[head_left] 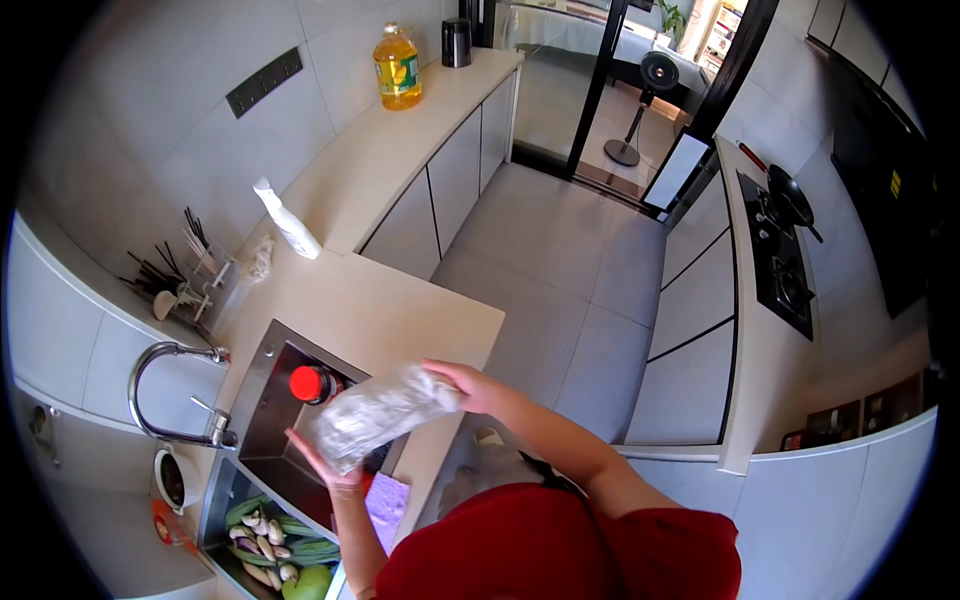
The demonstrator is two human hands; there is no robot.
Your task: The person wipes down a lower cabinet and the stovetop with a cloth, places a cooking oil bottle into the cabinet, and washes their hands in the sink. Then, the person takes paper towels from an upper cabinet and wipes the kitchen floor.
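A crumpled clear plastic bag (375, 418) is stretched between my two hands, over the right part of the sink (262, 425). My right hand (468, 388) has its fingers closed round the bag's gathered end. My left hand (328, 468) is at the bag's lower left end, its fingers spread along the side and underneath, supporting it. What the bag holds, if anything, cannot be made out. Just behind the bag, a jar with a red lid (308, 384) stands in the sink. A purple cloth (386, 508) lies by the sink's near edge, beside my left forearm.
Vegetables (265, 545) fill the lower basin. A faucet (215, 425) arches at the left. A white spray bottle (290, 222), utensil rack (190, 300) and oil bottle (398, 72) stand along the wall. Across the floor is a stove (775, 250) with a pan (790, 195).
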